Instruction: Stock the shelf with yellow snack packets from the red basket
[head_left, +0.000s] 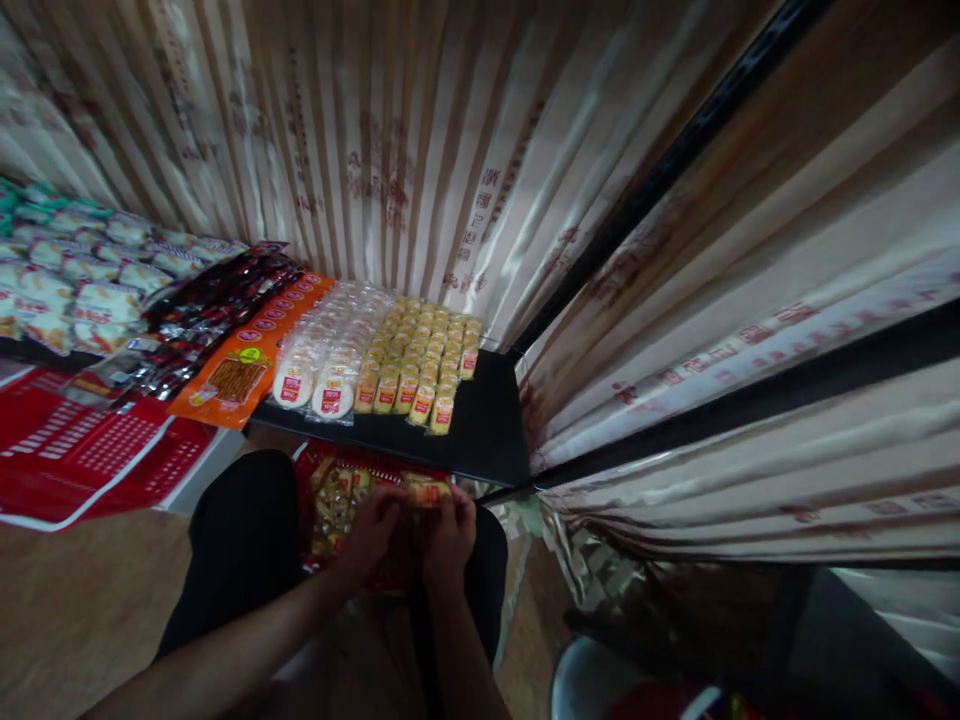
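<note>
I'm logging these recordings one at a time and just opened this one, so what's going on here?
A seated person's right hand holds a small yellow packet, with the left hand close to its other end. Below is a red container of similar packets. In front, a black shelf bears rows of yellow packets, clear-wrapped round snacks and an orange packet.
</note>
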